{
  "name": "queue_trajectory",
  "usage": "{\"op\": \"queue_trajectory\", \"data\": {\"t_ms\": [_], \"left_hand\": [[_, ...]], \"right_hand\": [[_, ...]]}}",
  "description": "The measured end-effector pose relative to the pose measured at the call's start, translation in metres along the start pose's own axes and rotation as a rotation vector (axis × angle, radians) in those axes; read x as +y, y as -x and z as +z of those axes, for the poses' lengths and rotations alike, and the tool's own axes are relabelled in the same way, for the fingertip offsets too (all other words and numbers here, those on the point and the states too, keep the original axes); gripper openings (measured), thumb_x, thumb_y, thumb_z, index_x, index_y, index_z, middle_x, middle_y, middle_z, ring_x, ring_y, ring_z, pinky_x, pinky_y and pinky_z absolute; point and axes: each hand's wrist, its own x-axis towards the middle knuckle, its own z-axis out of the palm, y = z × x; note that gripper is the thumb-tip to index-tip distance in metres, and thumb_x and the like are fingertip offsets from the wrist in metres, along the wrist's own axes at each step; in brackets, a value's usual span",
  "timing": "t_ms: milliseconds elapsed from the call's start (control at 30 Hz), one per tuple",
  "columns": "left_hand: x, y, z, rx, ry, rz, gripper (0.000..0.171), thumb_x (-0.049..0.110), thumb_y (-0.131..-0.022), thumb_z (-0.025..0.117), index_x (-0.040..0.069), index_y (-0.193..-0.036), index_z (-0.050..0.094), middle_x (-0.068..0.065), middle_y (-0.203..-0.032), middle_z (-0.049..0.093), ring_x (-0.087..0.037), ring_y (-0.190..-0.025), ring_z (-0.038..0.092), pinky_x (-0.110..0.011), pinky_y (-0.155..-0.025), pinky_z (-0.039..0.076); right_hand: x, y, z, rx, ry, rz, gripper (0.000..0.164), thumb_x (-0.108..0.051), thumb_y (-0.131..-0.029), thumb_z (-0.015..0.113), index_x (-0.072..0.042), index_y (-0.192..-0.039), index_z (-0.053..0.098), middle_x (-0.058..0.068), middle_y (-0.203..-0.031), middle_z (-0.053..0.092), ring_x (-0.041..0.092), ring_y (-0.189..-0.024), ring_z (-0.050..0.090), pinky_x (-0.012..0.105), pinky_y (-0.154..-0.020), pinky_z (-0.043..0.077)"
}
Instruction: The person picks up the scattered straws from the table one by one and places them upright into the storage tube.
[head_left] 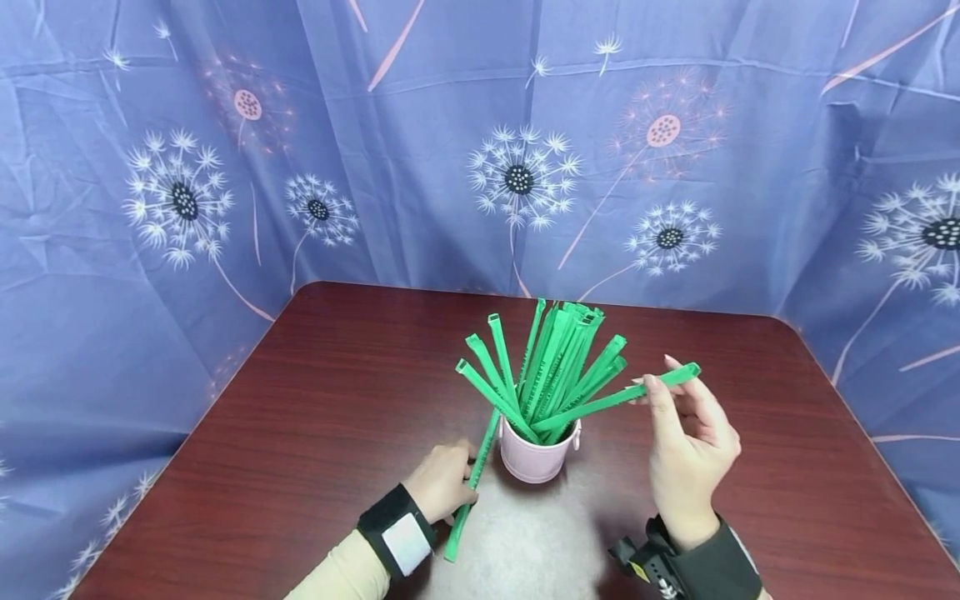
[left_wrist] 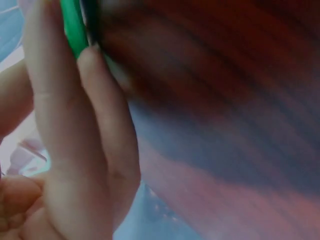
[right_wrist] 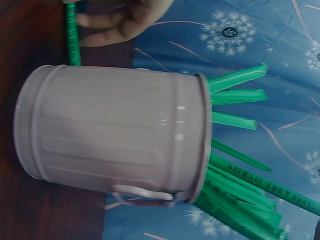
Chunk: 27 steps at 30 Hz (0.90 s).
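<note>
A small pale pink bucket [head_left: 534, 457] with side handles stands upright on the table, filled with long, slim green stick packets [head_left: 558, 358] printed in dark letters. To its left, my left hand [head_left: 441, 482] holds one green packet [head_left: 478, 462] between thumb and fingers, slanting beside the bucket. In the left wrist view my fingers [left_wrist: 65, 115] touch that packet [left_wrist: 74, 27]; most of it is out of frame. My right hand [head_left: 693, 446] pinches the upper end of another packet [head_left: 615, 400] at the bucket's right, its lower end at the bucket's mouth.
The dark red-brown wooden table [head_left: 337, 375] has a glare patch in front of the bucket. A blue cloth [head_left: 420, 167] with dandelion prints hangs behind and at both sides. Several packets fan out over the bucket's rim.
</note>
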Motion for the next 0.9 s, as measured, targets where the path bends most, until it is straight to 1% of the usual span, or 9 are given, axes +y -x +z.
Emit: {"op": "queue_trajectory", "data": {"t_ms": [67,133,233,400,500,633,700,800,900], "left_hand": [[-0.003,0.000,-0.002,-0.004,-0.002,0.002,0.041,-0.012,-0.072,0.068,-0.009,-0.111,0.058,-0.008,-0.077,0.063,-0.011,-0.045,0.057,-0.024,-0.035,0.049],[-0.006,0.000,-0.005,0.008,-0.038,0.007,0.039,-0.009,-0.072,0.067,-0.009,-0.110,0.060,-0.004,-0.073,0.061,-0.008,-0.041,0.055,-0.023,-0.035,0.047],[-0.010,0.000,-0.007,0.034,-0.098,0.006,0.034,-0.005,-0.071,0.070,-0.006,-0.104,0.064,0.002,-0.069,0.059,-0.006,-0.039,0.052,-0.021,-0.036,0.045],[-0.011,0.001,-0.012,0.077,-0.182,0.009,0.018,0.003,-0.071,0.073,0.002,-0.088,0.067,0.006,-0.067,0.055,-0.005,-0.051,0.051,-0.019,-0.046,0.043],[-0.012,0.001,-0.014,0.090,-0.218,0.012,0.013,0.006,-0.071,0.074,0.005,-0.081,0.066,0.006,-0.067,0.053,-0.006,-0.056,0.049,-0.020,-0.050,0.041],[-0.012,0.001,-0.017,0.098,-0.211,0.004,0.014,0.007,-0.074,0.075,0.005,-0.084,0.066,0.003,-0.072,0.057,-0.007,-0.060,0.051,-0.020,-0.051,0.043],[-0.012,0.000,-0.019,0.112,-0.201,-0.004,0.016,0.008,-0.075,0.075,0.004,-0.088,0.067,0.000,-0.076,0.061,-0.009,-0.064,0.054,-0.022,-0.053,0.045],[-0.012,0.000,-0.022,0.144,-0.180,-0.012,0.021,0.008,-0.078,0.074,0.002,-0.096,0.067,-0.004,-0.084,0.067,-0.012,-0.071,0.060,-0.024,-0.057,0.049],[-0.010,-0.001,-0.025,0.205,-0.148,-0.001,0.023,0.008,-0.078,0.072,0.002,-0.100,0.067,-0.006,-0.086,0.070,-0.015,-0.076,0.065,-0.027,-0.061,0.052]], "right_hand": [[0.005,0.002,0.000,-0.029,0.025,0.022,0.018,0.017,-0.082,0.066,0.022,-0.100,0.066,0.004,-0.076,0.074,0.008,-0.063,0.069,0.018,-0.065,0.056],[0.009,0.003,-0.001,-0.055,0.038,0.043,0.019,0.018,-0.082,0.065,0.020,-0.101,0.066,0.003,-0.074,0.073,0.007,-0.063,0.069,0.017,-0.065,0.055],[0.015,0.007,-0.001,-0.083,0.061,0.076,0.023,0.019,-0.083,0.064,0.018,-0.106,0.067,0.001,-0.073,0.073,0.006,-0.063,0.068,0.016,-0.063,0.054],[0.021,0.012,-0.001,-0.127,0.070,0.144,0.026,0.016,-0.085,0.065,0.018,-0.111,0.065,0.002,-0.075,0.073,0.006,-0.063,0.069,0.015,-0.062,0.055],[0.024,0.015,-0.001,-0.160,0.156,0.184,0.023,0.012,-0.086,0.066,0.016,-0.109,0.066,-0.002,-0.074,0.073,0.005,-0.063,0.069,0.016,-0.062,0.055],[0.028,0.020,-0.002,-0.200,0.307,0.224,0.017,0.006,-0.088,0.069,0.009,-0.105,0.070,-0.006,-0.071,0.072,0.002,-0.062,0.068,0.016,-0.062,0.055],[0.031,0.022,-0.003,-0.218,0.329,0.237,0.017,0.004,-0.088,0.070,0.007,-0.105,0.071,-0.006,-0.072,0.072,0.001,-0.062,0.068,0.017,-0.062,0.055],[0.034,0.026,-0.003,-0.234,0.346,0.243,0.016,0.003,-0.088,0.069,0.007,-0.104,0.070,-0.003,-0.074,0.072,0.001,-0.063,0.067,0.016,-0.062,0.055],[0.037,0.027,-0.003,-0.240,0.350,0.249,0.015,0.003,-0.089,0.069,0.007,-0.103,0.070,0.001,-0.074,0.072,0.001,-0.062,0.067,0.015,-0.062,0.055]]}}
